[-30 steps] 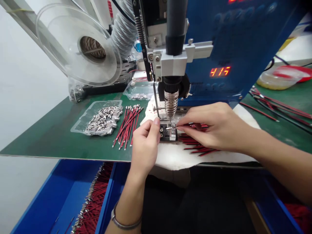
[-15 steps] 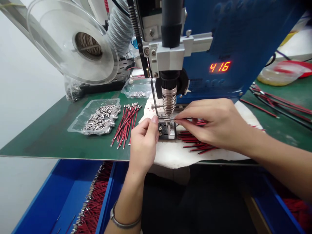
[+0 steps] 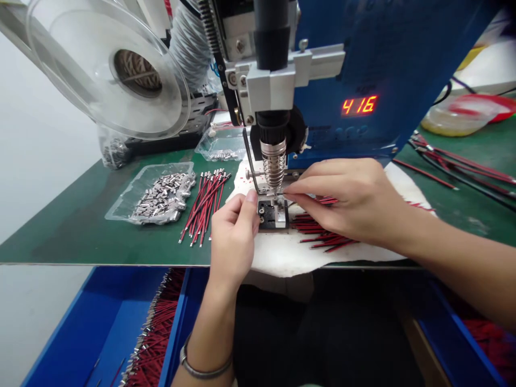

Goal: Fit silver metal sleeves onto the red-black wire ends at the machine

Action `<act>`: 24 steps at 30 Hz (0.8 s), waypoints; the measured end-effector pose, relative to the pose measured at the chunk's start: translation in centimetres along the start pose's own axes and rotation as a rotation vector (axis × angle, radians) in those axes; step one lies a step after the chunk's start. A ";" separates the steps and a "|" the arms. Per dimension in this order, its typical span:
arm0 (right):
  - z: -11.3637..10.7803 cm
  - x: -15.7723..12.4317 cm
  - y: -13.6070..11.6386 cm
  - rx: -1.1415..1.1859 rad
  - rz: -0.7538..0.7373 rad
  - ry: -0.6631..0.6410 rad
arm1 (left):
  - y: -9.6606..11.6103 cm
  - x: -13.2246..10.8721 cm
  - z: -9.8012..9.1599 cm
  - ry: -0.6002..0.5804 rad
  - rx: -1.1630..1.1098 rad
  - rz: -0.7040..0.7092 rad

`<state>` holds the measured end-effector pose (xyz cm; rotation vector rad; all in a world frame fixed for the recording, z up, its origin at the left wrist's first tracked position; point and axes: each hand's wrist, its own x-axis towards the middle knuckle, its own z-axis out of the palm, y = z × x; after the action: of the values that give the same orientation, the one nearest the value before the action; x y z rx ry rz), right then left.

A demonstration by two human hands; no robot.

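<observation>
My right hand [image 3: 349, 201] pinches a thin wire [image 3: 296, 202] between thumb and forefinger, just right of the soldering tip. Over a small black and silver fixture [image 3: 274, 214] stands the machine's soldering head [image 3: 273, 164], with a spring-like coil around its lower end. My left hand [image 3: 234, 231] is closed at the fixture's left side, thumb against forefinger; whatever lies between these fingertips is too small to make out. Below my right hand, several red and black wires [image 3: 318, 231] are spread on a white cloth [image 3: 290, 260].
Left on the green table [image 3: 80, 215] are a clear tray of metal connectors [image 3: 161, 196] and a pile of wires with connectors [image 3: 205, 204]. A blue machine body [image 3: 338, 64] rises behind. A clear reel [image 3: 100, 70] hangs upper left. Blue bins [image 3: 108, 322] sit below the table edge.
The whole view has shifted slightly, so the machine and table appear a little further left. Both hands keep nearly the same place at the fixture, still pinched.
</observation>
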<state>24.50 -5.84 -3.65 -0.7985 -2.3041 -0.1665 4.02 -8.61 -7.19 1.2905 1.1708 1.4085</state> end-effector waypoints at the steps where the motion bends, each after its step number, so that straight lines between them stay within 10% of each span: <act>1: 0.0 0.0 0.1 -0.035 -0.022 0.006 | 0.0 0.0 0.0 -0.001 -0.005 0.000; 24: -0.7 0.1 -0.2 -0.326 -0.117 -0.038 | -0.1 0.0 0.0 -0.005 0.008 0.006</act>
<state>24.70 -6.18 -3.08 -0.8296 -2.3936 -0.5957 3.98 -8.62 -7.26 1.3037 1.1707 1.4055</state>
